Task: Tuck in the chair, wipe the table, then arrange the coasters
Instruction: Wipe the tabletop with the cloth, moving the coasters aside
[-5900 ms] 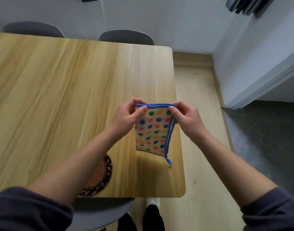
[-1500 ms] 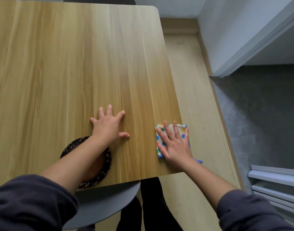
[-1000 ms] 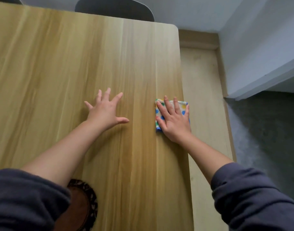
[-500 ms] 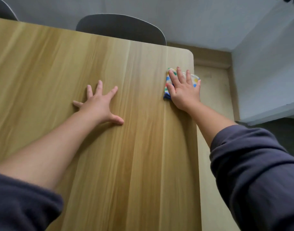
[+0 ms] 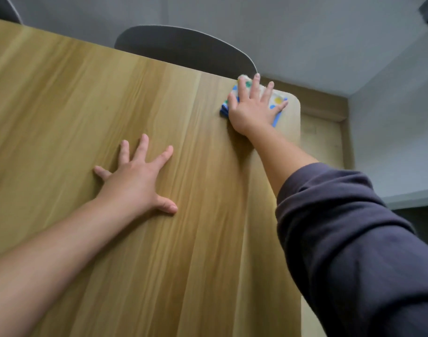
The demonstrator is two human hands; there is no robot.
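Note:
A folded cloth with coloured dots and a blue border (image 5: 277, 101) lies at the far right corner of the wooden table (image 5: 74, 98). My right hand (image 5: 253, 107) presses flat on it with straight, spread fingers, covering most of it. My left hand (image 5: 135, 178) rests flat on the bare tabletop nearer to me, fingers spread. A grey chair (image 5: 183, 52) stands tucked against the table's far edge, just behind the cloth. No coaster is in view.
The back of a second grey chair (image 5: 4, 8) shows at the far left. A grey wall runs behind the table. Light wooden floor (image 5: 322, 142) lies to the right of the table, bounded by a skirting board and a wall corner.
My right hand has slid the cloth along the table's right side from the near edge to the far corner. My left hand has stayed flat on the table. The coaster has left the view.

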